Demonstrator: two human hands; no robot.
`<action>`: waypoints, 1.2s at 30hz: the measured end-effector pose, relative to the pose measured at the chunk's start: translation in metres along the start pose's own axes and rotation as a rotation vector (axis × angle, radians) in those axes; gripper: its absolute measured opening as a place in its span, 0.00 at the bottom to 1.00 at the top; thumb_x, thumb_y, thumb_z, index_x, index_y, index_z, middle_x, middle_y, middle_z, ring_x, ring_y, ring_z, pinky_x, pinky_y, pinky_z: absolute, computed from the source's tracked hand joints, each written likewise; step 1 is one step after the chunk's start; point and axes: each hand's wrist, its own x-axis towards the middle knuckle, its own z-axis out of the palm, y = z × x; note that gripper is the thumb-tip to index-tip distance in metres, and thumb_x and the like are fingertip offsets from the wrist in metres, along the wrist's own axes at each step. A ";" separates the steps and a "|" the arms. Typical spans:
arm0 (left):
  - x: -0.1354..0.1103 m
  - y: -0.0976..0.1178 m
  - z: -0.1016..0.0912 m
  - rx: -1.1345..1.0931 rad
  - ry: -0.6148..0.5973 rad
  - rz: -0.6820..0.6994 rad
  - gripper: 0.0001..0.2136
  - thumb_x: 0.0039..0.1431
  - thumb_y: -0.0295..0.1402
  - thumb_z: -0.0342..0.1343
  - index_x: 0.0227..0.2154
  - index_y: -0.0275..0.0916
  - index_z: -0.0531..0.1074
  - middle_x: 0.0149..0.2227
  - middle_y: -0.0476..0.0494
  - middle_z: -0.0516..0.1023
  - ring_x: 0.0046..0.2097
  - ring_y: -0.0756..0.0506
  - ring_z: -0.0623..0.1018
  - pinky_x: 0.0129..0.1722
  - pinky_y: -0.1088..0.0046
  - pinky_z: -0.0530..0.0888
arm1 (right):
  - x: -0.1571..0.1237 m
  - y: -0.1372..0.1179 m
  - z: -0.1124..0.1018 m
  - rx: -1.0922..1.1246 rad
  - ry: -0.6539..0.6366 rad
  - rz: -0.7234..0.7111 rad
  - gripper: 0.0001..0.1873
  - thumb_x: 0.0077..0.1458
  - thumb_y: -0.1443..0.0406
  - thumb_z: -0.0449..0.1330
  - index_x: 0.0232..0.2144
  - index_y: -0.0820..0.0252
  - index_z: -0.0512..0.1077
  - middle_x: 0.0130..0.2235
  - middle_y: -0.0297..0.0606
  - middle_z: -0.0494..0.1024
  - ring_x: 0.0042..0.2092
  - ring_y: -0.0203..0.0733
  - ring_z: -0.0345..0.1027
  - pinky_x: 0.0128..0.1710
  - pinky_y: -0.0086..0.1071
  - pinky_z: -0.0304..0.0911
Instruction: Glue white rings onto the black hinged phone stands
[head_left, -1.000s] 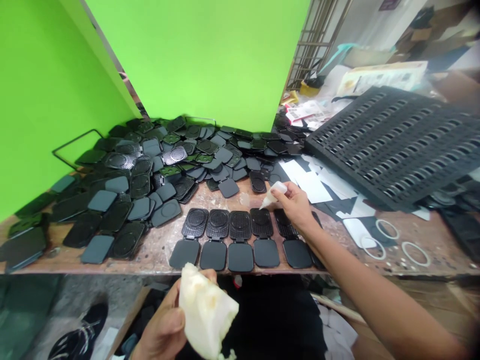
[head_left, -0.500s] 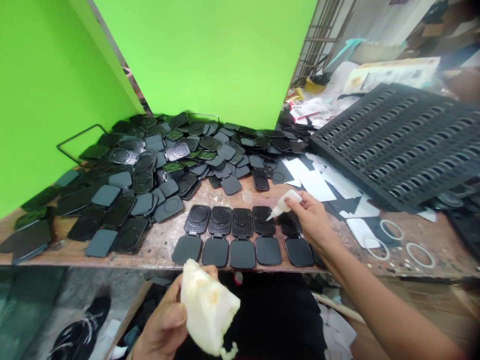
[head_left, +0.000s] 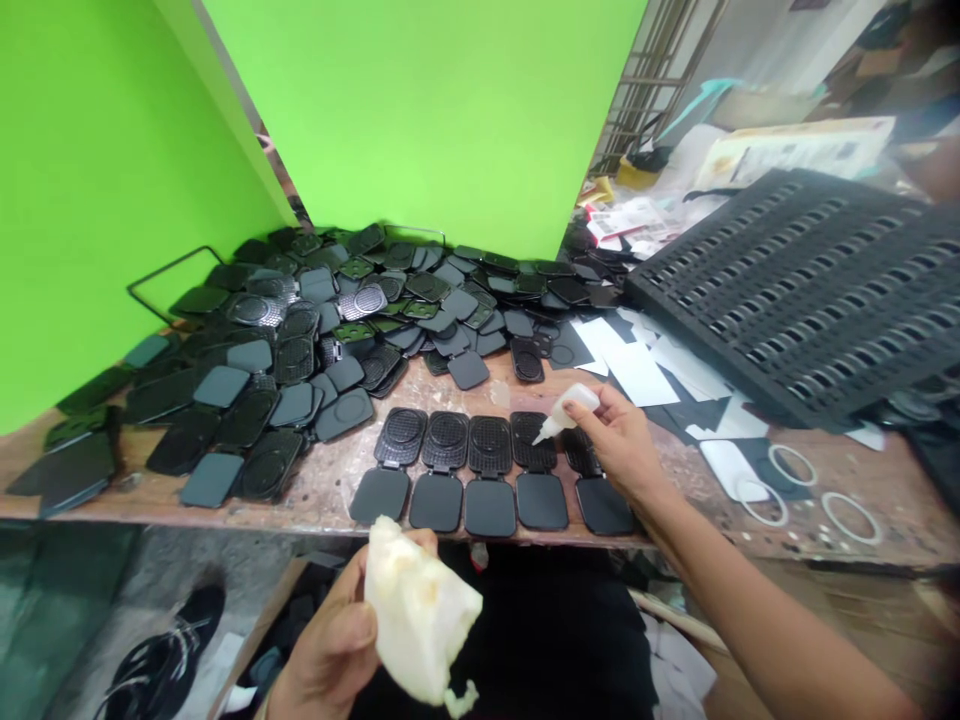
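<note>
The right hand (head_left: 619, 440) is closed around a small white squeeze bottle (head_left: 568, 410), a soft, translucent thing with a tapered nozzle. It is tilted down to the left, and its tip sits over the ribbed upper half of the fourth piece in a row of five black hinged cases (head_left: 491, 472). Each case lies opened flat near the front edge of the worn wooden table (head_left: 330, 480), a grid-patterned half with a round centre behind and a smooth matte flap in front. The left hand (head_left: 337, 650) is below the table edge, clenched on a lumpy cream-white wad (head_left: 416, 615) that looks like foam or cloth, ragged at its lower corner. Behind the row spreads a heap of black cases (head_left: 337, 310), and a black slotted tray (head_left: 810, 280) leans at the right.
</note>
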 end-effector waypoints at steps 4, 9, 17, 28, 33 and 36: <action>-0.001 -0.003 -0.009 -0.016 0.007 0.011 0.29 0.33 0.45 0.73 0.41 0.35 0.79 0.34 0.41 0.77 0.35 0.42 0.77 0.43 0.64 0.76 | 0.010 -0.002 0.014 0.112 0.022 0.005 0.17 0.45 0.53 0.68 0.32 0.57 0.72 0.29 0.33 0.76 0.31 0.39 0.68 0.33 0.32 0.63; -0.003 0.000 -0.010 -0.049 -0.020 -0.024 0.30 0.33 0.44 0.74 0.42 0.37 0.79 0.34 0.43 0.78 0.34 0.45 0.77 0.43 0.68 0.75 | 0.023 -0.002 0.042 0.157 0.007 0.047 0.19 0.42 0.52 0.69 0.29 0.57 0.70 0.28 0.33 0.76 0.29 0.38 0.68 0.31 0.32 0.64; -0.003 0.002 -0.014 -0.105 0.006 0.024 0.29 0.30 0.43 0.75 0.40 0.38 0.81 0.34 0.44 0.79 0.35 0.44 0.79 0.41 0.70 0.77 | 0.037 0.009 0.060 0.081 -0.004 0.048 0.20 0.41 0.51 0.68 0.29 0.57 0.68 0.28 0.31 0.74 0.29 0.37 0.67 0.30 0.31 0.63; -0.002 0.005 -0.014 -0.186 -0.068 0.026 0.25 0.35 0.39 0.75 0.42 0.42 0.81 0.40 0.45 0.83 0.42 0.42 0.82 0.47 0.73 0.76 | 0.020 -0.004 0.049 0.066 -0.026 -0.003 0.18 0.45 0.52 0.68 0.31 0.56 0.69 0.28 0.32 0.74 0.29 0.38 0.67 0.30 0.32 0.63; -0.001 0.006 -0.011 -0.183 -0.088 0.026 0.25 0.37 0.39 0.74 0.42 0.41 0.81 0.40 0.45 0.82 0.42 0.42 0.82 0.47 0.72 0.76 | 0.000 -0.006 0.048 0.013 -0.084 0.008 0.18 0.47 0.52 0.67 0.32 0.58 0.71 0.30 0.34 0.76 0.32 0.40 0.68 0.34 0.33 0.63; -0.002 0.007 -0.009 -0.174 -0.102 0.023 0.24 0.37 0.39 0.74 0.42 0.42 0.81 0.40 0.46 0.82 0.43 0.42 0.82 0.45 0.73 0.77 | -0.008 -0.004 0.051 -0.016 -0.103 0.009 0.18 0.47 0.51 0.66 0.32 0.58 0.72 0.30 0.35 0.76 0.33 0.40 0.68 0.35 0.33 0.64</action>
